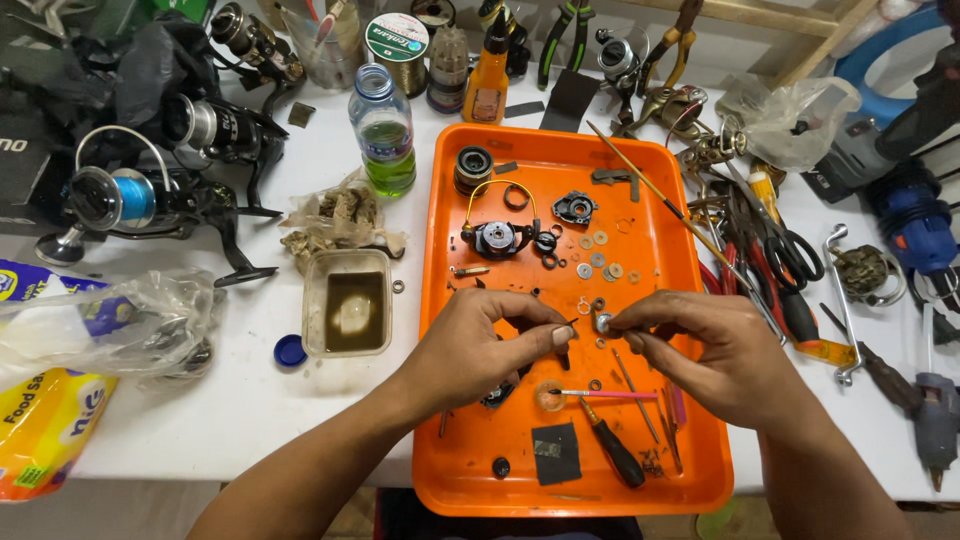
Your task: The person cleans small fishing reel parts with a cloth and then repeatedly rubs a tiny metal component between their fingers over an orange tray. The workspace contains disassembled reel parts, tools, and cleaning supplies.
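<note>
Head view, bench with an orange tray (690,470) as landmark: white table (250,400) beneath it, crowded on all sides. Left of the tray stand fishing reels (130,195), a clear plastic bottle (383,128) holding green liquid, and a square tub (347,315) of murky fluid; right of the tray lie scissors (790,255) and pliers. Inside the tray, toward its far end, rest a reel rotor (497,238) with a yellow bail wire and a scatter of washers (600,262); toward its near edge lie a black-handled screwdriver (612,448) and a pink brush (600,394). Above the tray's centre, left hand (480,345) pinches a thin dark tool (566,325) between thumb and forefinger, its tip meeting a small silvery ring-shaped part (603,322) pinched in the fingertips of right hand (715,350). Probable hazard: the tiny part slips from a light fingertip grip, drops among the loose washers, and is lost or confused with them
</note>
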